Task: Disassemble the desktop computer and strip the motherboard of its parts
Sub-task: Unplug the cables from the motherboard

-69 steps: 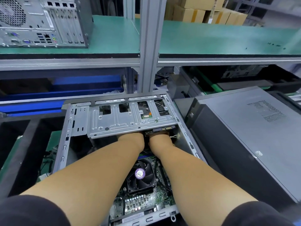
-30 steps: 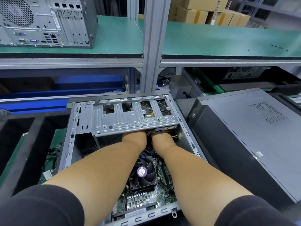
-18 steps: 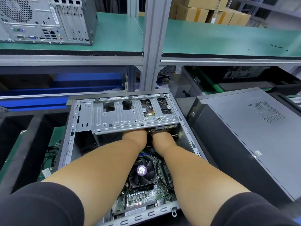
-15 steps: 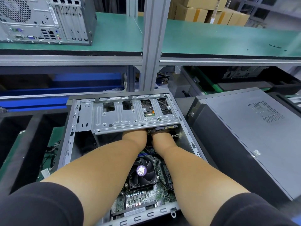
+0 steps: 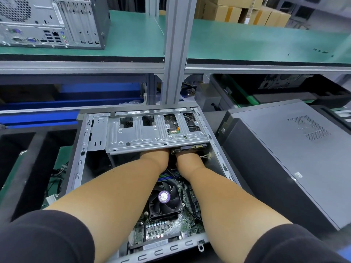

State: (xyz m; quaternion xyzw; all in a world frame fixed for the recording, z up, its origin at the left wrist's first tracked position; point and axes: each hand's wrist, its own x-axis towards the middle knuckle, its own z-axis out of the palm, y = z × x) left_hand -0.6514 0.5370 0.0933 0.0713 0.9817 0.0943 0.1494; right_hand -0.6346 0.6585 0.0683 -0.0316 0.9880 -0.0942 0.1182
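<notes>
Directly below me on the tabletop lies the open desktop case (image 5: 79, 168), side panel off, its motherboard (image 5: 167, 226) exposed at the near end. I note a black cooler fan (image 5: 164, 201) seated on the board, carrying a round purple label whose print is too small to read. My left hand (image 5: 157, 158) and right hand (image 5: 188, 160) both reach under the silver drive cage (image 5: 148, 135) that spans the far half of the case. The cage hides both hands past the wrists, so I cannot tell whether the fingers are spread, pressed together or pinching anything. A drive's connector edge (image 5: 191, 148) protrudes from beneath the cage, just above my right wrist.

A closed grey computer tower (image 5: 296, 152) lies on its side just right of the case. On the green upper shelf (image 5: 247, 40) a second tower (image 5: 51, 21) stands at far left, rear ports facing me. Cardboard boxes (image 5: 241, 12) sit behind the shelf. An aluminium post (image 5: 174, 54) rises between the shelf sections.
</notes>
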